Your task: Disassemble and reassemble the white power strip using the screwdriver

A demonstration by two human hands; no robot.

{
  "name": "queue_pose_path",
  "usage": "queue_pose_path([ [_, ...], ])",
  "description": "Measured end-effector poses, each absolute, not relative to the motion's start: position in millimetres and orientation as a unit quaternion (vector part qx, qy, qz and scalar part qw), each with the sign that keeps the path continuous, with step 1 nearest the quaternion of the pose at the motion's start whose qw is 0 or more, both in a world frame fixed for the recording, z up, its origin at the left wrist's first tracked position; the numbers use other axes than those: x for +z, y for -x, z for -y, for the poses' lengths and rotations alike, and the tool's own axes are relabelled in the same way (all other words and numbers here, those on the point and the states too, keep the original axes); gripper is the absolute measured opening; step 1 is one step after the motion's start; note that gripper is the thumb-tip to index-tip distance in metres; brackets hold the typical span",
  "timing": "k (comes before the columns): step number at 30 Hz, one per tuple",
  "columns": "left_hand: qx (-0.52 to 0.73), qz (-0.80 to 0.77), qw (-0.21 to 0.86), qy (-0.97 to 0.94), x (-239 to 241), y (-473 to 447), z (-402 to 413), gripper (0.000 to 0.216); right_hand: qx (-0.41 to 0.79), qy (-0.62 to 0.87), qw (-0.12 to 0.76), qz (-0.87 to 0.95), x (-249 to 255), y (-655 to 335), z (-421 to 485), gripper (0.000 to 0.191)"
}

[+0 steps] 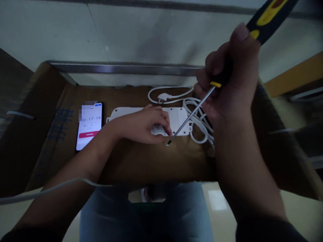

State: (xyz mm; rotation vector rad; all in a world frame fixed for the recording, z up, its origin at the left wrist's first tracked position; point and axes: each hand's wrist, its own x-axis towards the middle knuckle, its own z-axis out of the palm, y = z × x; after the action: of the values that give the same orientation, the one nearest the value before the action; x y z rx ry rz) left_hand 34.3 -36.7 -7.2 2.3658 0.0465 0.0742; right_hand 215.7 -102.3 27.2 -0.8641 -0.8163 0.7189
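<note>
My right hand [232,74] is wrapped round a black and yellow screwdriver [267,20], its shaft slanting down to the left. The tip meets a small cluster of shiny metal bits [167,144], seemingly screws, on the cardboard just in front of a white power strip [180,117]. The strip lies with small round holes along its edges facing up. Across it lies my left hand [148,124], fingers curled over its top and thumb at its near edge, close to the screwdriver tip. My left hand and forearm hide much of the strip.
A white cord [199,131] lies coiled right of the strip, its plug [164,97] behind it. At left a phone [89,126] shows a running timer. Cardboard walls [282,141] rise on both sides. Another white cable [63,183] crosses over my left forearm.
</note>
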Motion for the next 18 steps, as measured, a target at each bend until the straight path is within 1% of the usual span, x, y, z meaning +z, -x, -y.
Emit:
queue_pose_path([
  [2,0.002,-0.015,0.38,-0.925,-8,-34,39,0.018,0.327,0.403,0.772,0.366,27,-221,100,0.055],
  [5,-0.019,-0.019,0.368,-0.929,-8,-35,41,0.022,0.31,0.411,0.779,0.359,27,-228,98,0.057],
  [7,-0.02,-0.021,0.357,-0.934,-9,-37,43,0.022,0.31,0.42,0.772,0.364,27,-230,99,0.058],
  [11,-0.015,-0.019,0.351,-0.936,-10,-40,45,0.016,0.312,0.428,0.768,0.361,27,-233,101,0.063],
  [18,-0.001,-0.013,0.343,-0.939,-12,-42,45,0.017,0.296,0.418,0.778,0.365,26,-233,98,0.068],
])
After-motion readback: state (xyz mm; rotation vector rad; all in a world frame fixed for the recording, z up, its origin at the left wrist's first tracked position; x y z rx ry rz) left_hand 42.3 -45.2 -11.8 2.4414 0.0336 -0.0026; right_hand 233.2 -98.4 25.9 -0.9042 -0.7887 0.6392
